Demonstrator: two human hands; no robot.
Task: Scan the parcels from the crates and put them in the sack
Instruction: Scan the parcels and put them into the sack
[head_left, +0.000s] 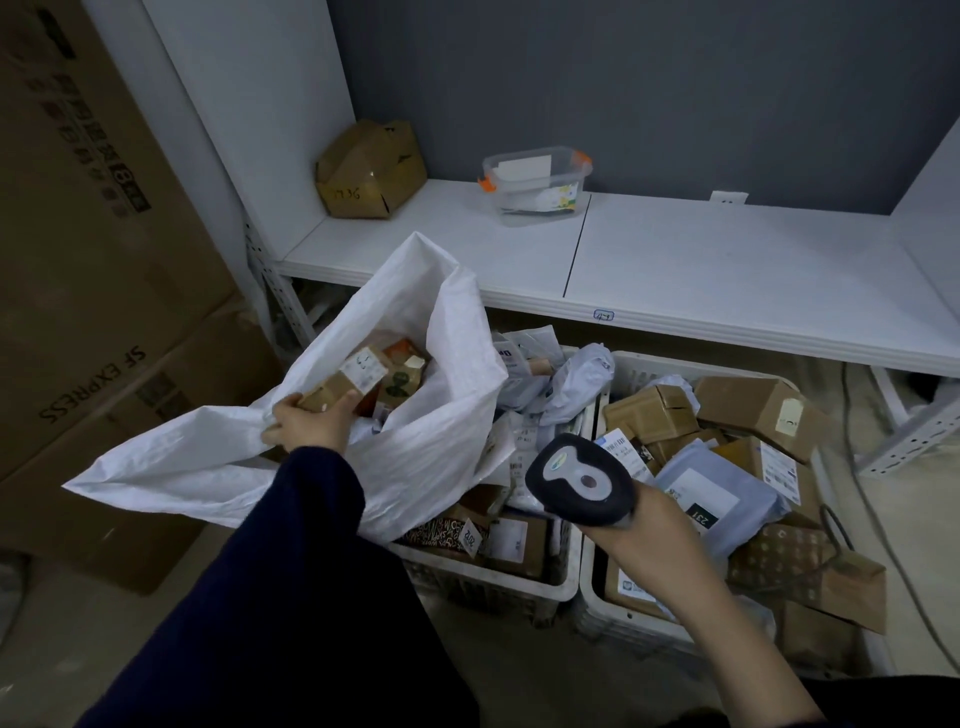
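Observation:
A white woven sack gapes open at the left, with several parcels inside. My left hand grips a small brown box with a white label at the sack's mouth, over its near rim. My right hand holds a black and grey barcode scanner above the gap between two white plastic crates. The left crate and the right crate are both full of cardboard boxes and grey mailer bags, among them a blue-grey mailer marked 231.
A white shelf runs behind the crates, carrying a crumpled cardboard box and a clear plastic tub. Large stacked cartons stand at the left. A brown patterned paper bag lies in the right crate. A cable trails at the right.

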